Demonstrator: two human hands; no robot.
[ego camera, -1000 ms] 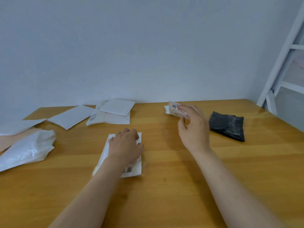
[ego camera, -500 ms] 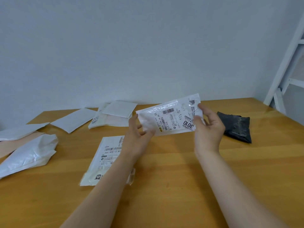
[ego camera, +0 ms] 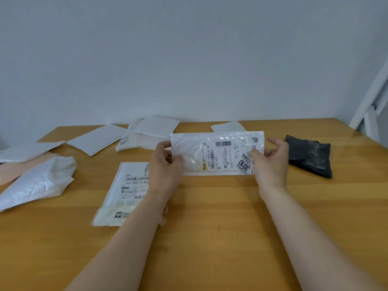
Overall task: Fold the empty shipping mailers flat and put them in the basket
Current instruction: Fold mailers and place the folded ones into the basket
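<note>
Over the tabletop [ego camera: 210,238], mid-frame: both forearms reach forward, with the white mailer [ego camera: 193,153] held level between them, label side facing me. My left hand [ego camera: 165,166] pinches its left end, thumb in front and fingers curled behind. My right hand [ego camera: 273,162] pinches the right end, thumb on the label, other fingers loosely spread past the edge. A second labelled mailer [ego camera: 126,192] lies flat under my left wrist. A black mailer [ego camera: 309,157] sits off to the right.

bare along the left forearm [ego camera: 128,236] and right forearm [ego camera: 302,236], from wrist down to the view's lower edge. bare too at the left hand [ego camera: 164,166] and right hand [ego camera: 273,164]. slim at the wrists, broader toward the elbows.
</note>
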